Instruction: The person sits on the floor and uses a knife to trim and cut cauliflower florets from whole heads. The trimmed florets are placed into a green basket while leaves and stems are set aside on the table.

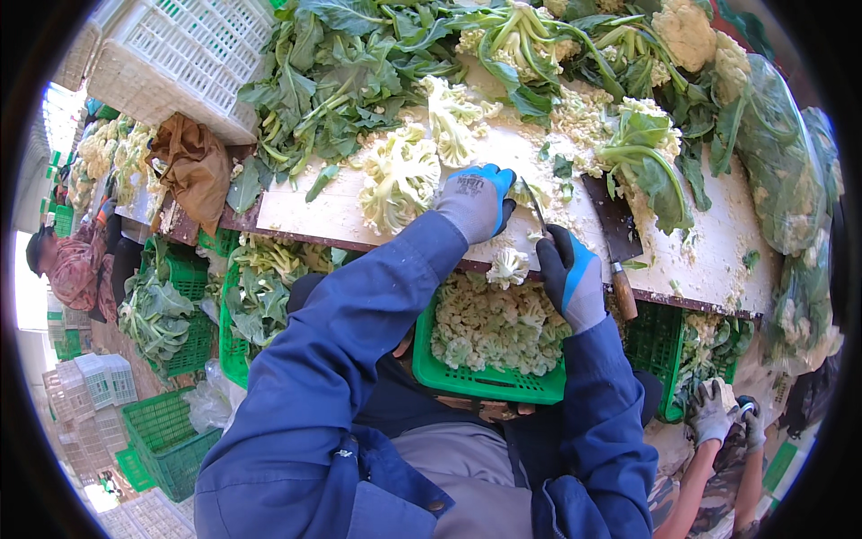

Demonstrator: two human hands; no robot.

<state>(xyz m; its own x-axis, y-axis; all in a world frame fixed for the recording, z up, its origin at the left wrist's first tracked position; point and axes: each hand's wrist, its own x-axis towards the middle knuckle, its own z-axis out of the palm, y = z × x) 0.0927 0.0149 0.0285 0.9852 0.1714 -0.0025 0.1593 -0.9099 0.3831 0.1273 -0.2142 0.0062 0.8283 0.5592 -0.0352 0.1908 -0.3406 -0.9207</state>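
Note:
My left hand (pixel 477 201), in a grey and blue work glove, is curled over the white cutting board (pixel 303 212). Whether its hidden fingers grip anything does not show. In my gloved right hand (pixel 572 273) is a small knife (pixel 535 204), its thin blade pointing away from me, close by the left fingers. A loose cauliflower floret (pixel 508 267) is at the board's near edge, above a green plastic crate (pixel 485 389) of cut florets (pixel 502 330). Left of my left hand lie cut cauliflower pieces (pixel 401 178). A cleaver (pixel 614 222) with a wooden handle rests right of the knife.
Cauliflower leaves (pixel 330 87) and leafy heads (pixel 518 47) cover the far side. A bagged bundle of cauliflower (pixel 781 155) borders the right. A white crate (pixel 182 60) and brown cloth bag (pixel 192 165) stand left. A co-worker's gloved hands (pixel 710 411) are at lower right; another person (pixel 77 269) is far left.

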